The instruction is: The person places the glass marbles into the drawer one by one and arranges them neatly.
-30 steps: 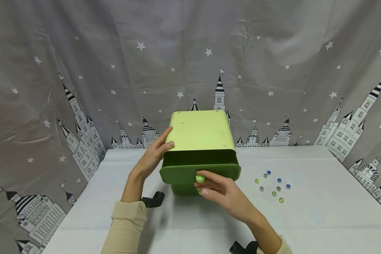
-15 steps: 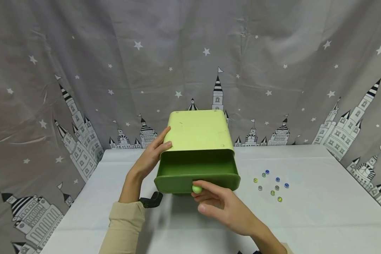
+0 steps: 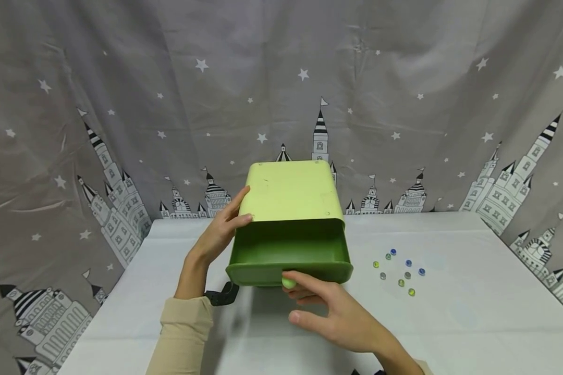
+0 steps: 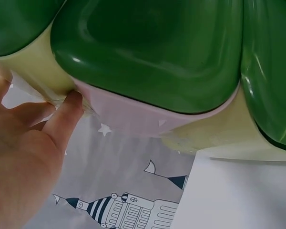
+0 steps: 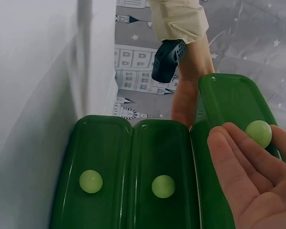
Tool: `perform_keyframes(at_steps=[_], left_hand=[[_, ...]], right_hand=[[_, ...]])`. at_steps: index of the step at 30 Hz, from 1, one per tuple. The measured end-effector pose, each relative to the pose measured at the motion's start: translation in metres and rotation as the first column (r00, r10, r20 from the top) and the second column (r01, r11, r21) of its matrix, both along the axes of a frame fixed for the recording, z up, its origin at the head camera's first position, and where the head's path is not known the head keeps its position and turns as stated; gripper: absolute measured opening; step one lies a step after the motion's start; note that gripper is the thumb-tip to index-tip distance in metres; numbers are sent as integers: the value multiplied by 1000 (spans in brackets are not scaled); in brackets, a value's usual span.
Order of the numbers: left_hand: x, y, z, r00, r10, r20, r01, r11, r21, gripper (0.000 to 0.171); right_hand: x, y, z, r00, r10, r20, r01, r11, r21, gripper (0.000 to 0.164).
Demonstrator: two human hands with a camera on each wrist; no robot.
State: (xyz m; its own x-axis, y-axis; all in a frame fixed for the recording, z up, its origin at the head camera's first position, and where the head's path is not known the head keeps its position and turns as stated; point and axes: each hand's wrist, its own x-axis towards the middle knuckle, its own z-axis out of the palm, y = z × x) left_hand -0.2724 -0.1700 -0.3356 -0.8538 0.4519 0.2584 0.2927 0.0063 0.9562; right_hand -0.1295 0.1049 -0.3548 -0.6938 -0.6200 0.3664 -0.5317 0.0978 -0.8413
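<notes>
A small drawer unit (image 3: 293,190) with a pale yellow-green top stands on the white table in the head view. Its top dark green drawer (image 3: 258,275) is pulled out, and no contents show inside. My right hand (image 3: 335,315) has the light green drawer knob (image 5: 259,133) between its fingers, with the thumb held apart below. Against the unit's left side lies my left hand (image 3: 218,234), fingers extended and thumb at the top's front corner. Two lower drawers with knobs (image 5: 163,186) appear closed in the right wrist view. The left wrist view shows a pink casing (image 4: 128,112) between yellowish ones.
Several small glass beads (image 3: 407,275), blue, green, yellowish and clear, lie scattered on the white table (image 3: 469,307) to the right of the unit. A grey curtain (image 3: 206,47) printed with castles and stars hangs behind. Each wrist wears a black camera (image 3: 222,294).
The top drawer has slid further out towards me, pulled by my right hand at its knob. My left hand stays on the unit's side. The view has shifted slightly.
</notes>
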Motion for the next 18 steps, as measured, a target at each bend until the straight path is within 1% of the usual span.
perform_keyframes(at_steps=[6, 8, 11, 13, 15, 18], left_hand=[[-1, 2, 2, 1000, 9, 2, -9, 1000, 19, 76], [-1, 3, 2, 1000, 10, 3, -10, 1000, 24, 77], [-1, 3, 2, 1000, 13, -1, -13, 1000, 26, 77], [-1, 3, 2, 1000, 17, 2, -17, 1000, 24, 77], [-1, 2, 3, 1000, 20, 8, -20, 1000, 20, 77], [1, 1, 2, 999, 30, 19, -30, 999, 14, 76]], right_hand=[[-1, 2, 3, 1000, -15, 4, 15, 999, 36, 54], [1, 3, 4, 999, -28, -19, 29, 998, 63, 55], [5, 6, 11, 995, -55, -88, 64, 993, 103, 56], [8, 9, 16, 985, -69, -155, 86, 990, 108, 54], [11, 13, 21, 974, -76, -213, 94, 992, 78, 49], [13, 20, 26, 954, -76, -288, 76, 997, -12, 42]])
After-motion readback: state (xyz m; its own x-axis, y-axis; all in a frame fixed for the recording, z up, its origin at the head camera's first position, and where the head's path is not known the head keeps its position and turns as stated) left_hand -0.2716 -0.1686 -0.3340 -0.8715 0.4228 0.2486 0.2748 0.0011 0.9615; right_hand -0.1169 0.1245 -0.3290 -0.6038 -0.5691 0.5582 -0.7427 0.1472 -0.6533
